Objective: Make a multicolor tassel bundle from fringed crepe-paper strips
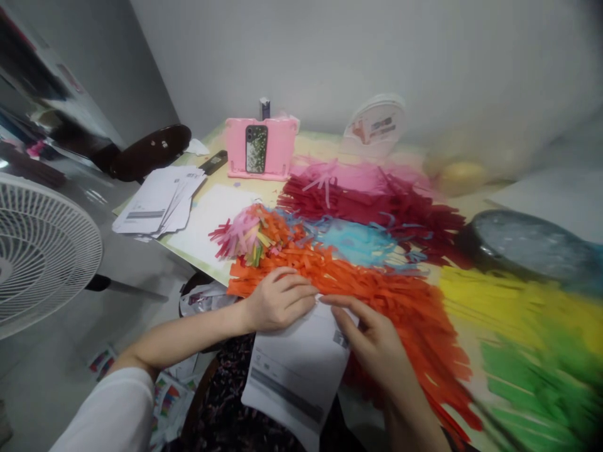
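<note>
A white printed sheet with a grey band near its lower end hangs over my lap at the table's front edge. My left hand is closed over its upper left part, fingers curled together. At the top edge, the thumb and fingers of my right hand pinch the sheet close to my left fingertips. Whether it is a single layer or a packet I cannot tell. Just beyond both hands lie orange fringed paper strips, and a multicoloured tassel bunch rests behind my left hand.
Similar white sheets are piled at the left. Behind stand a pink case, a phone and a round white object. Dark red, blue, yellow and green strips cover the table. A fan stands left.
</note>
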Motion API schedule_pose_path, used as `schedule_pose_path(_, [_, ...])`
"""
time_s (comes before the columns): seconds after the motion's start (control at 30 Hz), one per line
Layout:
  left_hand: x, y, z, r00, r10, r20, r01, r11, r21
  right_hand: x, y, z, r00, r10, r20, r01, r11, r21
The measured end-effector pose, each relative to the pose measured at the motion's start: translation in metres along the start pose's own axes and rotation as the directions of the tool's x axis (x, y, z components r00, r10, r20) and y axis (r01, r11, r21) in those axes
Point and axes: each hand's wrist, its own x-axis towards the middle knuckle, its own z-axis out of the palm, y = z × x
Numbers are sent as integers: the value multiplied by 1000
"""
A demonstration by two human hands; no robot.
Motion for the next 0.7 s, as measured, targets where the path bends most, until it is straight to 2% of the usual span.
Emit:
schedule_pose_path(0.17, [-9, 3, 0, 999, -8, 38, 11, 997, -78, 1, -1, -1, 999, -22, -33, 23, 1000, 1])
schedule_pose_path(0.33, [-14, 3, -1, 985, -29, 171, 48, 993, -109, 1, 3, 0, 999, -9, -32, 10, 999, 35])
schedule_pose_path(0.4, [-15, 2, 0, 982, -7, 190, 30, 993, -115, 1, 4, 1, 999, 0, -45, 2, 999, 40])
schedule_pose_path(0.57, [-13, -1, -1, 962, 57, 269, -13, 987, -162, 1, 5, 1, 998, -15, -65, 15, 1000, -2])
schedule_pose_path(0.7, [-11, 1, -4, 955, 16, 296, 24, 991, -132, 0, 2, 0, 998, -31, -54, 28, 998, -48])
